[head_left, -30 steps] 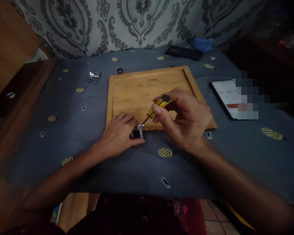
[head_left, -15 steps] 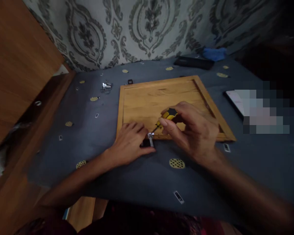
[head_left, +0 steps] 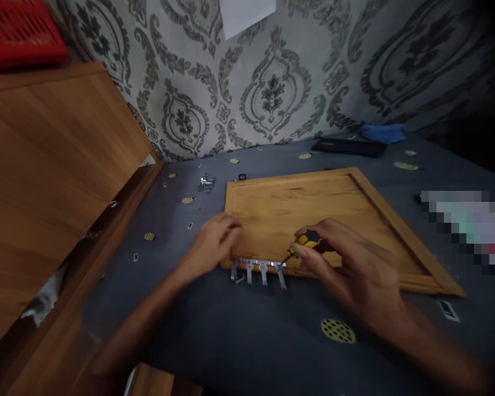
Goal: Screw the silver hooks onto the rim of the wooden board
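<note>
My right hand grips a short yellow-and-black screwdriver. Its shaft slants down to the right end of a shiny metal hook rail. Several flat metal hooks on this rail stick out past the front edge of a framed wooden board. The board lies on the table with its recessed face up. At the board's front left corner, my left hand hovers just above the rail's left end. Its fingers are loosely bent and slightly blurred, with nothing visible in them.
Small metal pieces lie on the patterned dark tablecloth, left of the board. Behind the board are a small black square piece, a long black case and a blue cloth. A wooden cabinet borders the left side.
My left hand has come off the rail and shifted left, uncovering the hooks. My right hand keeps the screwdriver at the rail's right end. The view has tilted upward.
</note>
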A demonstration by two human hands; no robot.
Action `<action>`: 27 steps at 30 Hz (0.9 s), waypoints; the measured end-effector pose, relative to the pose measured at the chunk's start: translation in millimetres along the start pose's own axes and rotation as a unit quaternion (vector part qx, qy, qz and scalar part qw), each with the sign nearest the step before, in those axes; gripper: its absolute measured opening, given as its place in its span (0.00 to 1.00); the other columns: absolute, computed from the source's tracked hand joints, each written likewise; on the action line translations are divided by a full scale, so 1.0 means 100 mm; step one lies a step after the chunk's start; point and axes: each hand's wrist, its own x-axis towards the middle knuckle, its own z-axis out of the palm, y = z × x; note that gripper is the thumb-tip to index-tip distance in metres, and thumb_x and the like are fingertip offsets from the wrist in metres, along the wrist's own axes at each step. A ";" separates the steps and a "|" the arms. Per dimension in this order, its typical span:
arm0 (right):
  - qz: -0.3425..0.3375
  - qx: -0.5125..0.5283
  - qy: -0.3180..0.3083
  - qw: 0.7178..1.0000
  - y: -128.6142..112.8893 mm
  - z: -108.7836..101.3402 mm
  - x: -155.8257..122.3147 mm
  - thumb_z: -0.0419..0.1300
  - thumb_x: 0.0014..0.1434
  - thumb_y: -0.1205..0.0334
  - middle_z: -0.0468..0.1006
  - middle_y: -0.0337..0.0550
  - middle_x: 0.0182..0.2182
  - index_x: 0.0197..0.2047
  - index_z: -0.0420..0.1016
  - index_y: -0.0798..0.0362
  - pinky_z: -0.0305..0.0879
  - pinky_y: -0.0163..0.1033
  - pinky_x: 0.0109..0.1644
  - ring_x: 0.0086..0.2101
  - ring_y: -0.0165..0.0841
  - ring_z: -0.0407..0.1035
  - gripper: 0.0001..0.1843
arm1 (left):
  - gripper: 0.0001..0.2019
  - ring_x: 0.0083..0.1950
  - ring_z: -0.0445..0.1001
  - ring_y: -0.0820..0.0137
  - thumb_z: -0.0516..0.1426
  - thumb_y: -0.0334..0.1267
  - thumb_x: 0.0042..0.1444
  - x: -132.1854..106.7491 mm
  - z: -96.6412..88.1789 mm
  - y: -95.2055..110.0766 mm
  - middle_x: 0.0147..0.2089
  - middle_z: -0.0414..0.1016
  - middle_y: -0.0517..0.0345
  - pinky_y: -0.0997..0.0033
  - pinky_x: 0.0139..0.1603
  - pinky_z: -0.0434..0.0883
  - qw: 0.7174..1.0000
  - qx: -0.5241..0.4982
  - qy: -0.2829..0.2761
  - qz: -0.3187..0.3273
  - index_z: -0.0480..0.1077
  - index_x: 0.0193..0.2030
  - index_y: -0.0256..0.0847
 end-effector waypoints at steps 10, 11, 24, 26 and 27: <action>-0.002 0.006 -0.004 1.000 0.00 0.02 -0.04 0.56 0.69 0.65 0.70 0.38 0.26 0.41 0.66 0.51 0.64 0.35 0.27 0.24 0.29 0.68 0.02 | 0.16 0.50 0.76 0.64 0.58 0.44 0.66 0.28 -0.10 -1.57 0.54 0.74 0.49 0.56 0.51 0.77 0.972 0.058 0.154 -0.166 0.70 0.56 0.37; -0.001 0.006 -0.004 1.000 0.00 0.02 -0.04 0.55 0.69 0.65 0.70 0.38 0.26 0.40 0.66 0.51 0.64 0.35 0.27 0.24 0.29 0.68 0.03 | 0.16 0.50 0.76 0.63 0.58 0.44 0.66 0.27 -0.06 -1.62 0.54 0.74 0.49 0.56 0.51 0.77 0.972 0.059 0.154 -0.167 0.70 0.56 0.37; -0.006 0.015 -0.004 1.000 -0.02 0.01 -0.03 0.56 0.68 0.65 0.71 0.38 0.27 0.40 0.66 0.52 0.65 0.35 0.27 0.24 0.29 0.69 0.02 | 0.17 0.52 0.76 0.63 0.58 0.44 0.66 0.28 0.06 -1.89 0.56 0.73 0.49 0.55 0.51 0.77 0.968 0.062 0.168 -0.175 0.69 0.57 0.38; -0.005 0.015 -0.005 1.000 -0.01 0.01 -0.04 0.56 0.68 0.65 0.71 0.38 0.27 0.40 0.66 0.51 0.64 0.35 0.27 0.25 0.29 0.69 0.03 | 0.17 0.52 0.76 0.63 0.58 0.44 0.66 0.27 0.05 -1.92 0.56 0.73 0.48 0.55 0.51 0.77 0.967 0.062 0.171 -0.178 0.69 0.57 0.37; -0.003 0.016 -0.007 1.000 0.00 0.02 -0.05 0.57 0.68 0.65 0.71 0.38 0.27 0.39 0.66 0.51 0.64 0.35 0.27 0.25 0.29 0.69 0.04 | 0.17 0.52 0.76 0.62 0.58 0.44 0.66 0.26 0.05 -1.92 0.56 0.73 0.48 0.55 0.51 0.76 0.967 0.064 0.172 -0.178 0.69 0.57 0.37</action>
